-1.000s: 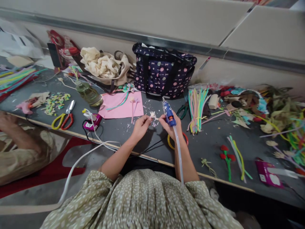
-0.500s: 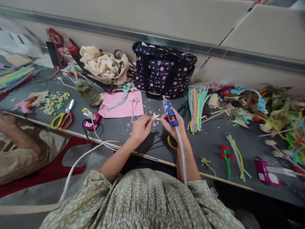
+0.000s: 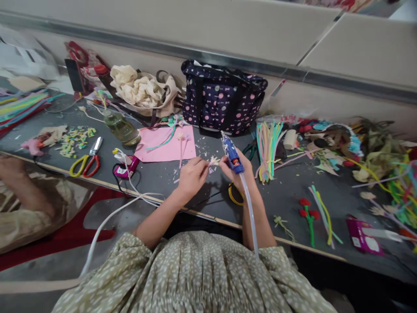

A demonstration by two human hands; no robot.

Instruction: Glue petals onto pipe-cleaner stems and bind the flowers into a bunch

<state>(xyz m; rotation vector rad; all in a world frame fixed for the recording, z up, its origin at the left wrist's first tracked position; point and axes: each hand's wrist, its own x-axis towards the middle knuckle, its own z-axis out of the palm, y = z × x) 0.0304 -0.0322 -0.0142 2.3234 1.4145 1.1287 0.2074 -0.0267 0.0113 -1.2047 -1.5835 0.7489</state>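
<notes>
Between the fingertips of my left hand [image 3: 193,174] is a small cream flower [image 3: 213,161], its petals pointing right. My right hand [image 3: 239,171] is wrapped round a blue glue gun [image 3: 232,153], nozzle tipped up and away from me; a long clear glue stick [image 3: 250,213] runs out of its back. The right thumb and fingertip sit close beside the petals; whether they touch is hard to tell. A pink sheet [image 3: 156,152] with two finished flower stems [image 3: 183,148] lies just beyond my left hand. Pale scraps are scattered about the flower.
Scissors [image 3: 88,161], a purple box with cables [image 3: 127,167] and a bottle of liquid [image 3: 121,128] stand to the left. Behind is a dark patterned bag [image 3: 223,100]. A pipe-cleaner bundle [image 3: 269,150] and red flowers [image 3: 308,215] lie right. Another person's arm [image 3: 24,182] rests at far left.
The cream flower has turned slightly in my left fingers and its petals look more spread. My right fingertips have shifted a little off the petals. The glue gun stays in my right hand.
</notes>
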